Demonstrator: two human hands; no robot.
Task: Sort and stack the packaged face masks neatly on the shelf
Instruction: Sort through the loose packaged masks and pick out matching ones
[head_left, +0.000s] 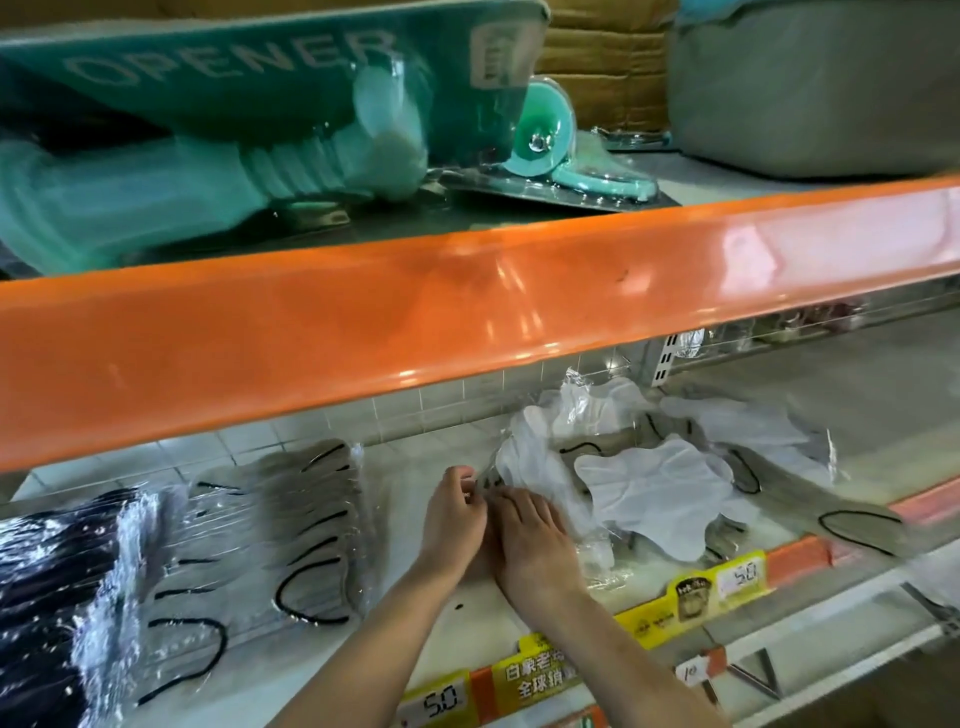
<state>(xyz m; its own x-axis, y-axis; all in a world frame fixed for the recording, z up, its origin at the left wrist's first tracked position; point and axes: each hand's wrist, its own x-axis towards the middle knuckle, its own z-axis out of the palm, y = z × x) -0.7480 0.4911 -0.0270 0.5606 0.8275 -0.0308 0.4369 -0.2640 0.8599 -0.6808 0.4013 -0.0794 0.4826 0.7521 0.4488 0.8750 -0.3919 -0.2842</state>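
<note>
Pinching a clear mask packet (488, 480) at frame centre, both hands: left (451, 525), right (530, 545). Probably light, floppy, slippery film; best held at stiffer edges. White pile (649, 483) centre-right on shelf (467, 613).

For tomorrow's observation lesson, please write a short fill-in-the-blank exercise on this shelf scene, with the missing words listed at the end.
1. The beam above the masks is coloured ____.
2. The large word printed on the teal package reads ____.
3. The loose masks heaped beside the right hand are coloured ____.
4. The price tag below the left hand shows the number ____.

Missing words: orange; OPENER; white; 50
</note>
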